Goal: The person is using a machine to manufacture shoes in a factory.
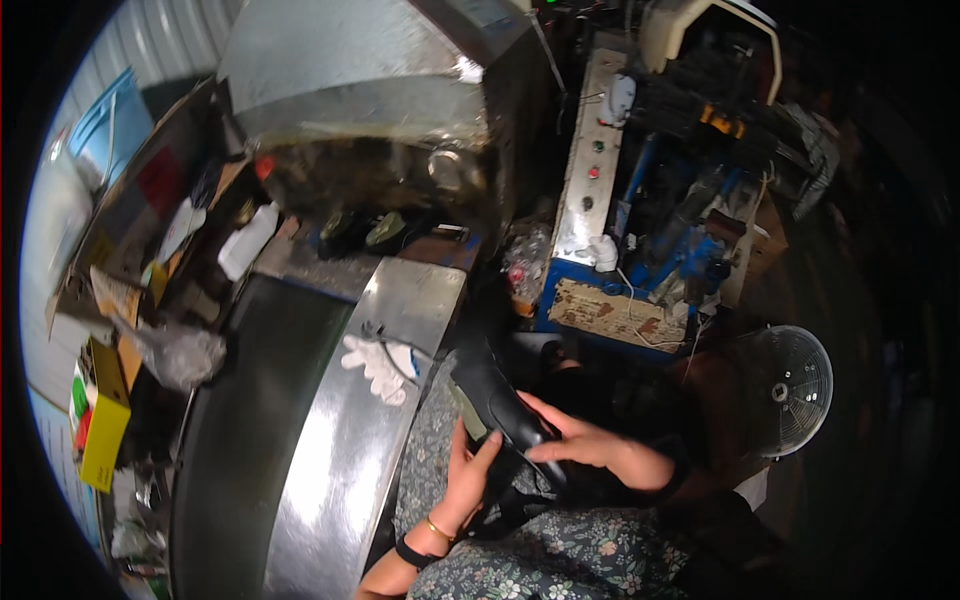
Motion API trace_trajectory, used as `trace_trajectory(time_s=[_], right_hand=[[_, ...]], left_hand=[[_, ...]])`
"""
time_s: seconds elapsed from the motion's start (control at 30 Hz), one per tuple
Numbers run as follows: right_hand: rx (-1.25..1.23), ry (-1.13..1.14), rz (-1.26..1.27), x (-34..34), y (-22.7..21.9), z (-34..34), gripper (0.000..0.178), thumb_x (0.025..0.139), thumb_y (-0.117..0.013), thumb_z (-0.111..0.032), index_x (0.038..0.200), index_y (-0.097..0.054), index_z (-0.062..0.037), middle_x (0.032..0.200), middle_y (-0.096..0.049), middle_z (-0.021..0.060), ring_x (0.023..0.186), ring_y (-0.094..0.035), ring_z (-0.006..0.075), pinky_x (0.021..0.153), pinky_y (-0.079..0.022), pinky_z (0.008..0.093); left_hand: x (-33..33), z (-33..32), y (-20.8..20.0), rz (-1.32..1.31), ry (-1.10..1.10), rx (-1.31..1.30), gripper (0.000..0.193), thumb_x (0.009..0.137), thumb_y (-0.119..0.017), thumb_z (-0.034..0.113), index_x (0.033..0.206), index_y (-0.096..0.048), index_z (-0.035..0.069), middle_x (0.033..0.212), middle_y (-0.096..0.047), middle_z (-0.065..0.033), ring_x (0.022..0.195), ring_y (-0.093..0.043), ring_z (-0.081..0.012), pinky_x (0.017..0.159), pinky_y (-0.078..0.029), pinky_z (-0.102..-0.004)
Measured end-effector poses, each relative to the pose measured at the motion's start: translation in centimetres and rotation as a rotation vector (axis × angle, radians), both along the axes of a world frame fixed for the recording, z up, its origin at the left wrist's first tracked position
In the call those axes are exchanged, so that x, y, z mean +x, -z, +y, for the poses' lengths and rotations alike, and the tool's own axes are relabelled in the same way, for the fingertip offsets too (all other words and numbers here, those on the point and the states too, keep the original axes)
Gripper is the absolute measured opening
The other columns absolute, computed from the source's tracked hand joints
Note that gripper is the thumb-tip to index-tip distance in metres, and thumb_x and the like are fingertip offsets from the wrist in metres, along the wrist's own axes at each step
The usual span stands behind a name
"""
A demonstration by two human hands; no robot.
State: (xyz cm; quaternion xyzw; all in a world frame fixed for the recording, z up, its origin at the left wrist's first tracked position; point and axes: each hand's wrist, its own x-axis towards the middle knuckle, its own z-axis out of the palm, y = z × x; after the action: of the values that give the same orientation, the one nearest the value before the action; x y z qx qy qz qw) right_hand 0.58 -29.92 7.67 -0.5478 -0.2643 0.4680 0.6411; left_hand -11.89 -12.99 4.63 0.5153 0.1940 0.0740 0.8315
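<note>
Two hands (468, 478), one held black shoe (492, 388), one fan (782, 392), one yellow box (106, 432)

no readable lettering or numbers, any small print on the yellow carton (108, 432) at left too tiny to make out, markings on the pale sheet (64, 442) beside it blurred

The desk (335, 470) was a long strip of shiny metal; a white glove (375, 368) lay toward its far end.
</note>
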Motion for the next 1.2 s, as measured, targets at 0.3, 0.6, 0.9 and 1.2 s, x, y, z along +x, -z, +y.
trace_trajectory(time_s=[0.3,0.6,0.9,1.2], right_hand=[[0.024,0.499,-0.403,10.1,-7.4,-11.9,0.071,0.077,-0.069,-0.011,0.144,-0.046,-0.0033,0.136,-0.055,0.0116,0.123,-0.053,0.0183,0.104,-0.04,0.0301],[-0.731,1.242,-1.233,31.5,-14.5,-20.0,0.067,0.066,-0.074,-0.029,0.131,-0.062,-0.0196,0.142,-0.043,0.0345,0.127,-0.052,0.0376,0.1,-0.044,0.0369],[-0.972,1.094,-1.205,36.8,-15.2,-20.9,0.069,0.062,-0.075,-0.036,0.13,-0.064,-0.0264,0.121,-0.06,0.0175,0.114,-0.059,0.0354,0.1,-0.045,0.0393],[-1.295,1.005,-1.267,35.0,-13.2,-18.6,0.071,0.073,-0.071,-0.045,0.14,-0.05,-0.0408,0.155,-0.034,0.014,0.121,-0.05,0.0439,0.099,-0.048,0.0452]], left_hand=[[-2.8,4.5,-0.5,-0.073,0.486,0.886,0.063,0.083,-0.076,0.03,0.134,-0.053,0.0,0.138,-0.051,-0.0237,0.127,-0.051,-0.0386,0.105,-0.042,-0.0396],[-5.5,3.5,4.1,-0.01,0.478,1.468,0.055,0.082,-0.069,0.031,0.129,-0.059,0.006,0.132,-0.057,-0.0193,0.124,-0.052,-0.0391,0.107,-0.04,-0.045],[-3.3,2.7,3.4,-0.047,0.372,1.304,0.03,0.088,-0.063,0.02,0.113,-0.068,0.004,0.121,-0.065,-0.0158,0.116,-0.058,-0.0356,0.1,-0.046,-0.042],[-2.3,2.9,3.9,-0.063,0.337,1.34,0.026,0.089,-0.063,0.017,0.107,-0.069,-0.001,0.115,-0.067,-0.0199,0.109,-0.061,-0.0379,0.096,-0.048,-0.0421]])
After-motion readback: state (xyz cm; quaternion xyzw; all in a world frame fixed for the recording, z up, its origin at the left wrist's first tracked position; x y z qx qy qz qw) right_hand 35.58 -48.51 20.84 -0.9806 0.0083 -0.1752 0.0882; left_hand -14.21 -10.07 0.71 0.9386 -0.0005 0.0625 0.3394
